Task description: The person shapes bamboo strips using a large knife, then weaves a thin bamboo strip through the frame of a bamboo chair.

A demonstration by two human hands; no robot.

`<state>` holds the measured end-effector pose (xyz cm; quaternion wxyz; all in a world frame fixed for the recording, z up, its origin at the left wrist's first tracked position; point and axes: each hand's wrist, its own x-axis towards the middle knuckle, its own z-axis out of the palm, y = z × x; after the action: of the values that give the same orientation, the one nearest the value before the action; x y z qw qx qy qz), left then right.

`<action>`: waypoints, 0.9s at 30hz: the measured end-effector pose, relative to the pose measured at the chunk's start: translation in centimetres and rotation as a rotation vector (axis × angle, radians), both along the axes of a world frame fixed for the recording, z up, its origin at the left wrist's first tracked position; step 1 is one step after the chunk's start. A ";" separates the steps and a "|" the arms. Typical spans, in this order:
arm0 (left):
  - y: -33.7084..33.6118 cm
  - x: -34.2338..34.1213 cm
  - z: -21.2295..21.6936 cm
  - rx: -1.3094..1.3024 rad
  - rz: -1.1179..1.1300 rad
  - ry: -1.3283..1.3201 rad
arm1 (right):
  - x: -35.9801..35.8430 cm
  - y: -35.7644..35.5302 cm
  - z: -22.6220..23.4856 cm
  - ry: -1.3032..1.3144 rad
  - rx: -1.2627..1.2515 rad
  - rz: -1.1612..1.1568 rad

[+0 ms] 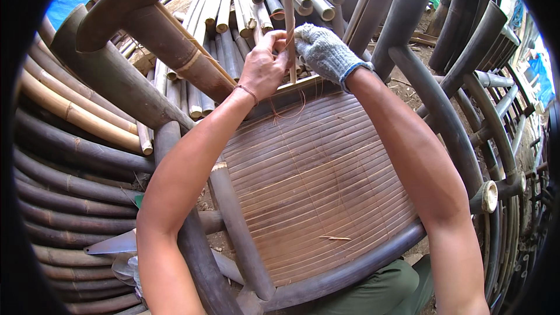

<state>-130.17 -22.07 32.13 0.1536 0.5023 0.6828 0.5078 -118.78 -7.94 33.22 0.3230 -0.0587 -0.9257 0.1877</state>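
Before me is a dark bamboo chair [233, 221] with a seat of narrow bamboo slats [315, 181]. A thin bamboo stick [289, 0] rises upright at the seat's far edge. My bare left hand [267, 65] is closed at the stick's left side, fingertips beside it. On the right, my right hand [326, 52] wears a grey knitted glove with a blue cuff; its fingers are curled in at the stick. What either hand pinches is hidden. Thin reddish cord [300, 111] loops over the far seat edge, just below both hands.
Cut bamboo poles [227, 9] lie piled beyond the chair. Curved dark bamboo lengths [76, 198] are stacked at left, with a saw blade [111, 244] beside them. More bamboo frames [490, 122] stand at right. A loose sliver [335, 238] lies on the seat.
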 end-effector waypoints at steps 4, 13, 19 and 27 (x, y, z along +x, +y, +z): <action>-0.7 1.4 0.7 0.028 0.238 0.276 | 0.4 -0.2 -0.3 0.005 0.048 -0.036; -4.5 3.7 6.2 -0.228 -0.368 -0.201 | 6.8 -5.7 -1.1 0.348 0.058 -0.014; -5.5 4.4 5.9 -0.379 -0.371 -0.355 | 20.8 -9.7 -3.8 0.082 0.135 0.151; -2.6 1.8 1.7 0.148 0.180 -0.173 | 47.4 -13.8 0.8 -1.545 -0.033 -0.517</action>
<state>-128.38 -24.66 33.83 0.1282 0.4032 0.6702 0.6098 -71.39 -21.76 34.02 -0.3747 -0.3881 -0.8416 0.0273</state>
